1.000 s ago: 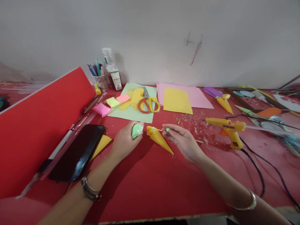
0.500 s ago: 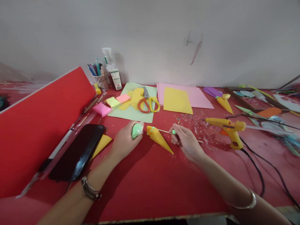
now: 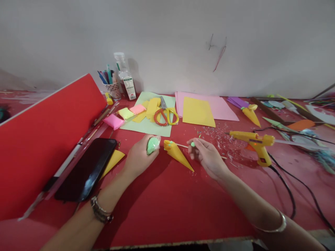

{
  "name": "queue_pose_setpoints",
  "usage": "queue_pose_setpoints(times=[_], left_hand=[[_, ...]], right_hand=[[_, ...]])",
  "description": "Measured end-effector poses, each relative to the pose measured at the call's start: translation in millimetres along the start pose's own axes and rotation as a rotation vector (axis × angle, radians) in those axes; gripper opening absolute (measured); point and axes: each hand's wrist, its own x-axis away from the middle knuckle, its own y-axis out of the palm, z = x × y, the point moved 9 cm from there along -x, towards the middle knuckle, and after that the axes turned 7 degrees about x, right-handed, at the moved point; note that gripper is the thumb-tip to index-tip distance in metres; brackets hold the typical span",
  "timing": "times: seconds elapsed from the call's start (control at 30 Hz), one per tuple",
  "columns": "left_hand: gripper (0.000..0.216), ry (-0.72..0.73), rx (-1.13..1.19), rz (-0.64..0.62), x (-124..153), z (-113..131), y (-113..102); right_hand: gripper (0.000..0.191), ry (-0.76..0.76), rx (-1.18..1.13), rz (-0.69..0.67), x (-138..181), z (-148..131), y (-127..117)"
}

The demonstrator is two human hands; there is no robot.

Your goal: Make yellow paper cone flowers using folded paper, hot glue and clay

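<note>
My left hand [image 3: 140,157] is wrapped round a packet of mint-green clay [image 3: 153,145], its clear wrapper showing at the fingertips. A small ball of green clay [image 3: 193,144] is pinched between the thumb and finger of my right hand [image 3: 208,157]. On the red table between both hands lies a yellow paper cone [image 3: 179,157], its point toward me and to the right. Bits of green sit at its wide end. A thin wooden stick [image 3: 182,145] lies behind the cone and runs under my right hand.
A yellow glue gun [image 3: 252,141] with black cords lies at the right. Scissors [image 3: 166,116], clay packets [image 3: 114,121] and coloured paper [image 3: 199,111] are at the back. A black phone [image 3: 87,169] and a tilted red board [image 3: 52,139] stand left.
The green clay ball has shifted slightly up and left between my right fingertips, as the fingers turn it. My left hand and the cone have stayed in place.
</note>
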Motion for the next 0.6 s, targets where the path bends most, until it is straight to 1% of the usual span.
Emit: queue_pose_setpoints(times=[0.1, 0.23, 0.3, 0.4, 0.5, 0.6], left_hand=[[0.023, 0.008, 0.0, -0.002, 0.8, 0.5, -0.2], [0.023, 0.004, -0.012, 0.005, 0.6, -0.5, -0.5], [0.023, 0.0, -0.014, 0.01, 0.3, -0.8, -0.5], [0.023, -0.007, -0.013, 0.006, 0.3, -1.0, 0.0], [0.023, -0.005, -0.007, 0.001, 0.6, -0.2, 0.0], [0.022, -0.001, -0.011, -0.001, 0.6, 0.3, -0.6]], right_hand=[[0.029, -0.003, 0.072, 0.034, 0.1, -1.0, -3.8], [0.021, -0.043, -0.001, 0.003, 0.0, -5.4, 1.4], [0.022, -0.028, -0.037, -0.017, 0.0, -4.5, 4.5], [0.02, 0.006, -0.06, -0.004, 0.1, -1.5, 3.6], [0.02, 0.025, 0.002, 0.025, -0.1, 1.4, -1.3], [0.027, -0.005, 0.084, 0.057, -0.5, -0.1, -5.9]])
